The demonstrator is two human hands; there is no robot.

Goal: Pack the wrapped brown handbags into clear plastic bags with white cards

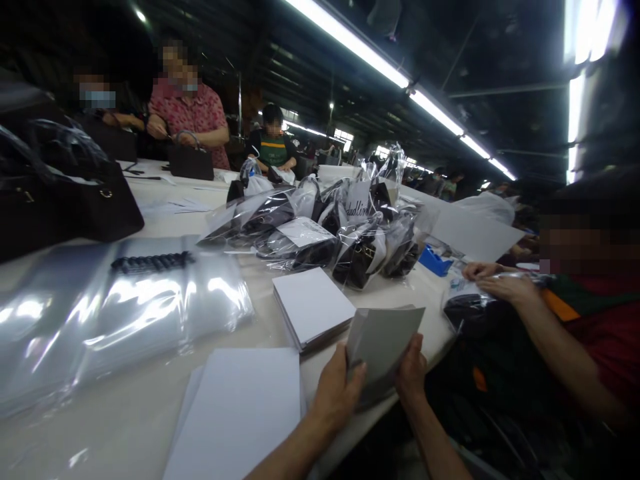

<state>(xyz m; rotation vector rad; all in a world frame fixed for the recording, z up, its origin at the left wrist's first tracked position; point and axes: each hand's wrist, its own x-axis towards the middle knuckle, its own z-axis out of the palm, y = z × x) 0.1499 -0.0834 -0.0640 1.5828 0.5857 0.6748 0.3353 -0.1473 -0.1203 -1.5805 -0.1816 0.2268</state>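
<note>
Between my two hands is a small stack of grey cardboard sheets, tilted up over the table's edge. My left hand grips its left side, thumb across the near face. On the right side, my right hand has its fingers wrapped round the edge. Just beyond lies a neat pile of white-topped cards. Larger white sheets are spread on the table to the left of my left hand.
Clear plastic bags lie in a flat stack at left, black cords on top. Plastic-wrapped dark handbags are heaped mid-table, near a blue tape dispenser. A co-worker's hands handle a wrapped bag at right. Other people stand across the table.
</note>
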